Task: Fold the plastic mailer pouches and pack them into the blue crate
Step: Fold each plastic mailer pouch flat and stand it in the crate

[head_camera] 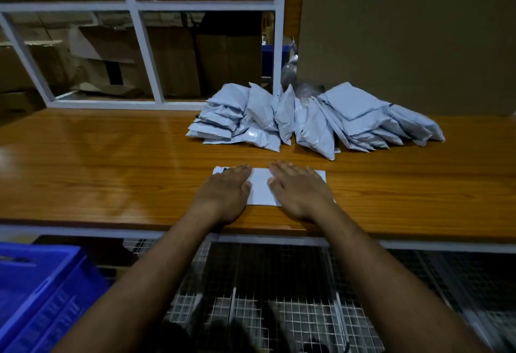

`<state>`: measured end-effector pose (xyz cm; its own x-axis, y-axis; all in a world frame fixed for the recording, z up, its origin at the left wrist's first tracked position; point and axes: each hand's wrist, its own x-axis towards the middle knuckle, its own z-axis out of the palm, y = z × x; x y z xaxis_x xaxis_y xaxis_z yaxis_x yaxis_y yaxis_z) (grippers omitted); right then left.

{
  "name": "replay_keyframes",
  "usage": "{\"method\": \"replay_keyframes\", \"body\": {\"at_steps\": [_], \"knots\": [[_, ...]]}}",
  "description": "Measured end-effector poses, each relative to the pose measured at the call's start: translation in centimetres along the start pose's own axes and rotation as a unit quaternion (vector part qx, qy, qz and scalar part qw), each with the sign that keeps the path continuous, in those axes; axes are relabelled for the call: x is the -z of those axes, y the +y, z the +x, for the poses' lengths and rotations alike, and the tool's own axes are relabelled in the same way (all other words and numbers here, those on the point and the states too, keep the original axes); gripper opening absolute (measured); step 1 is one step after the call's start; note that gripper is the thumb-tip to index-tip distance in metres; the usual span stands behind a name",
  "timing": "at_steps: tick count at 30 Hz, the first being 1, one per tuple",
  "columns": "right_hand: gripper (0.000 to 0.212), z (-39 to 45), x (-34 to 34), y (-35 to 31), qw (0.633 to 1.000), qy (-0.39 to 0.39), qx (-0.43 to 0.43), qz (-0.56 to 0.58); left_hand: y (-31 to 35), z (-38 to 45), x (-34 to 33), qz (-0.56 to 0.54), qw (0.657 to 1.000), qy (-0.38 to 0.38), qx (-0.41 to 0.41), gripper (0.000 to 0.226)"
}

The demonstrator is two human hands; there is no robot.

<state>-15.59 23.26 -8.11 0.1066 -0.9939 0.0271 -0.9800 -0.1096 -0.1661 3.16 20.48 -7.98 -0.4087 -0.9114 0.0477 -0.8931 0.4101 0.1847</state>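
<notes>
Centrally, head view: one flat white mailer pouch [261,186] on wooden table [111,157], left hand [226,189] and right hand [301,189] pressing it with straight fingers; heap of filled pouches [312,118] behind, uncounted; one blue crate [42,291] lower left.

A flat white mailer pouch [261,186] lies near the front edge of the wooden table [111,162], with the left hand [227,188] and right hand [300,189] pressed palm-down on it, fingers straight. Behind the pouch, at the table's back, leans a heap of grey filled mailers [312,118]. The blue crate [42,291] sits below the table's front edge, to the left.
</notes>
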Motion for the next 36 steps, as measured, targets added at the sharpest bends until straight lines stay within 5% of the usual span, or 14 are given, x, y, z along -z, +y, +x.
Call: {"method": "replay_keyframes", "body": {"at_steps": [12, 17, 22, 31, 36], "knots": [[0.063, -2.2, 0.9, 4.9, 0.996, -0.027, -0.089, -0.005, 1.1, -0.3, 1.0, 0.026, 0.999, -0.032, 0.021, 0.053], [0.063, -2.2, 0.8, 4.6, 0.995, -0.018, -0.096, -0.006, 5.3, -0.5, 0.6, 0.031, 0.992, 0.122, -0.006, 0.039], [0.061, -2.3, 1.0, 4.7, 0.995, -0.028, -0.093, -0.014, 7.5, 0.4, -0.6, -0.072, 0.997, -0.002, -0.014, 0.059], [0.060, -2.2, 0.8, 4.9, 0.996, -0.028, -0.085, -0.011, 2.7, -0.4, -0.3, 0.004, 0.996, -0.032, 0.080, 0.104], [0.061, -2.3, 0.9, 4.7, 0.996, -0.018, -0.084, -0.005, 2.7, -0.3, 0.1, -0.032, 0.994, -0.036, 0.096, 0.098]]}}
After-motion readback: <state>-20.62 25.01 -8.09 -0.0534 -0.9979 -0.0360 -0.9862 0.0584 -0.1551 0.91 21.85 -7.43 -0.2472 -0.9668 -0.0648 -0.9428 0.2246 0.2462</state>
